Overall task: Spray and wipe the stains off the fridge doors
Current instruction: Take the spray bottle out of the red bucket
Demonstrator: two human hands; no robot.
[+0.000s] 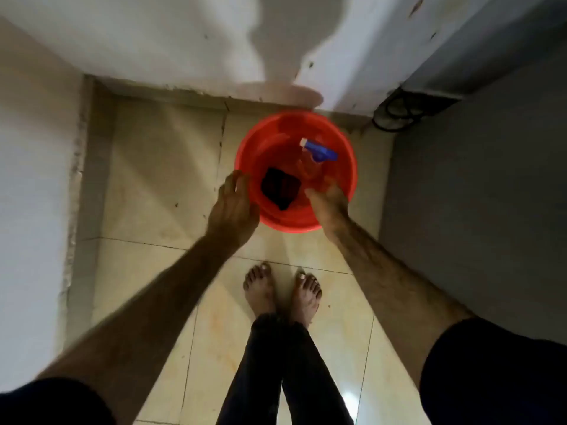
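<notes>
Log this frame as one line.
left hand: open, outside red plastic bucket | right hand: inside, blurred | blue-capped spray bottle, dark cloth: inside

The round red plastic bucket (245,154) looks smooth with a slight sheen. Inside it, a dark cloth rag (279,188) is soft and matt, and at 1 o'clock the clear plastic spray bottle with a blue trigger head (317,156) looks glossy. The cream floor tiles (159,179) are polished; the white painted wall (153,35) is matt and chipped.

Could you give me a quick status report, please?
Left hand at bucket rim, empty. Right hand reaching inside, blurred. Spray bottle and dark cloth inside bucket. Nothing obstructing.
</notes>
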